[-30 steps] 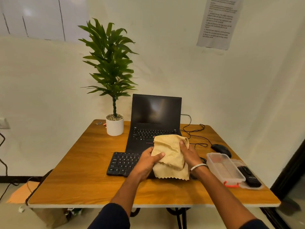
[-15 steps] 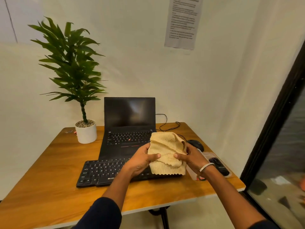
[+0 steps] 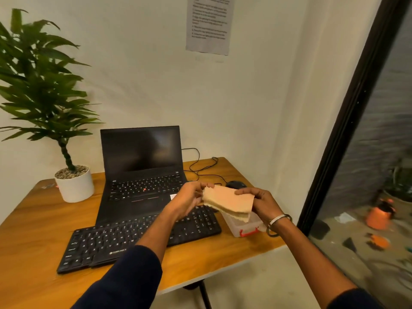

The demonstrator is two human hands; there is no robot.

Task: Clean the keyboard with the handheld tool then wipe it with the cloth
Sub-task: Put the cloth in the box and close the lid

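Observation:
A yellow cloth [image 3: 227, 202], folded into a flat pad, is held in the air between both hands above the right end of the black keyboard [image 3: 124, 239]. My left hand [image 3: 189, 199] pinches its left edge. My right hand [image 3: 260, 204] grips its right edge, a bangle on the wrist. The keyboard lies flat on the wooden table [image 3: 33, 219] in front of an open black laptop [image 3: 140, 172]. The handheld tool is not visible.
A clear plastic box with an orange clasp [image 3: 244, 227] sits under the cloth at the table's right edge. A black mouse [image 3: 236, 184] and its cable lie behind it. A potted plant [image 3: 73, 184] stands at the back left. A dark door frame [image 3: 347, 121] rises on the right.
The cloth went from a loose hanging bunch to a flat folded pad and shifted right, over the plastic box. The camera turned right, so the table slid left in view.

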